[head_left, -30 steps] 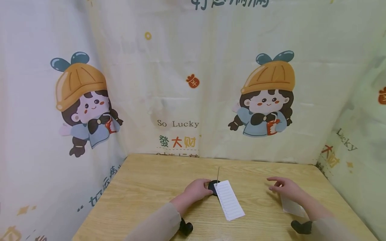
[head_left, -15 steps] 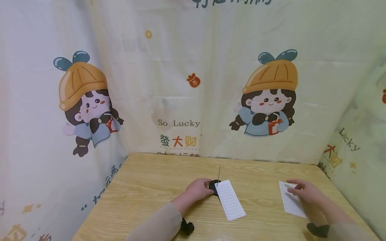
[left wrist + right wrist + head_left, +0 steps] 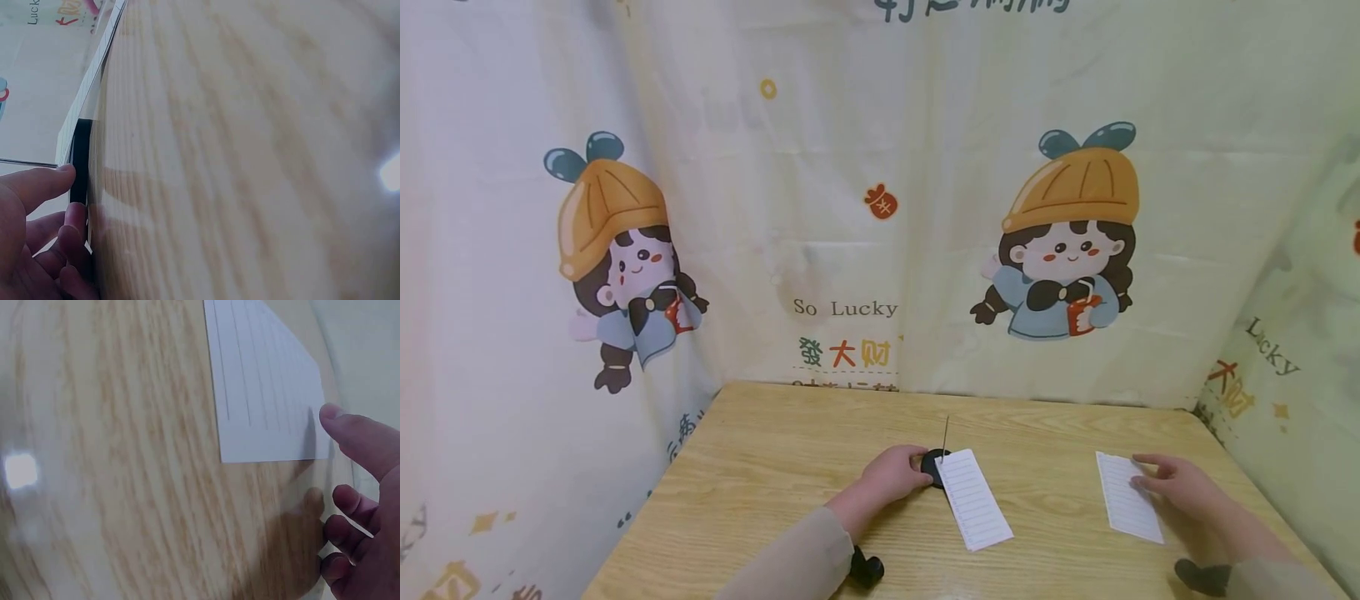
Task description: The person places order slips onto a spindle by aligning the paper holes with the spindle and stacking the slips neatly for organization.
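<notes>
My left hand (image 3: 892,473) holds the round black base of a bill spike (image 3: 932,472), whose thin metal needle points up. In the left wrist view, thumb and fingers lie against the rim of the dark base (image 3: 81,159). Lined white paper slips (image 3: 976,502) hang on the needle and slant toward the front right. Further right, another lined slip (image 3: 1122,500) lies on the table. My right hand (image 3: 1183,487) hovers at its right edge, thumb and fingers apart. In the right wrist view the thumb tip overlaps that slip's corner (image 3: 269,387), with the other fingers (image 3: 347,500) loosely bent.
Both hands work over a light wooden table (image 3: 790,433). A printed curtain (image 3: 842,250) surrounds its back and sides. Black wrist camera mounts (image 3: 867,568) stick out below both sleeves.
My right hand has moved right and slightly down, from over the right slip's far end to its right edge, uncovering the slip. My left hand stays on the bill spike's base.
</notes>
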Demonstrator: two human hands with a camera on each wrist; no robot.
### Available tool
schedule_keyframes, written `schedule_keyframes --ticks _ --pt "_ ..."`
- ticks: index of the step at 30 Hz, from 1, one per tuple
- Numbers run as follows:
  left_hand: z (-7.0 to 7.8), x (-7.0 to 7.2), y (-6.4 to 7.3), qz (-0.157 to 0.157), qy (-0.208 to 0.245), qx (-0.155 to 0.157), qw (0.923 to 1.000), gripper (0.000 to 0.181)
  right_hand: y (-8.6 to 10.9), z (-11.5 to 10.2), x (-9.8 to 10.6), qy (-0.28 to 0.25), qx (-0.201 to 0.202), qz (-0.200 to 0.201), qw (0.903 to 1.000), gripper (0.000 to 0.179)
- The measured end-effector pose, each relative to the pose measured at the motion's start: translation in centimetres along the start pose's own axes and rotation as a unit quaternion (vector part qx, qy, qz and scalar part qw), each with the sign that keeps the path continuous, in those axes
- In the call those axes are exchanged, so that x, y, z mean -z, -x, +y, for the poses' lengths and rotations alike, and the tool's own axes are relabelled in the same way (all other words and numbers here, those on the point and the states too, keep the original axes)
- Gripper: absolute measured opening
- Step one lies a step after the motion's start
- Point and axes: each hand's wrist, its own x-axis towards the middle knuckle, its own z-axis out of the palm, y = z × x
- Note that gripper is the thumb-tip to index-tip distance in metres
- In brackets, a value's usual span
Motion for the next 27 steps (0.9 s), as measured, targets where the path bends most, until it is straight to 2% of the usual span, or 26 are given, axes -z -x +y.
schedule_keyframes --ticks 8,15,27 --pt "0.09 -0.01 0.08 0.0 -0.005 -0.007 1.0 0.05 -0.18 0.38 -0.19 0.016 0.002 -0.001 0.9999 0.062" --pt "-0.2 -0.07 -0.2 0.01 -0.026 -0.006 0.9996 0.051 -0.31 0.29 -0.2 0.013 0.027 0.001 0.9995 0.057" --pt "-0.48 -0.21 -0.42 0.011 -0.029 -0.015 0.9994 0.05 -0.53 0.02 0.09 0.012 0.011 -0.02 0.9997 0.043"
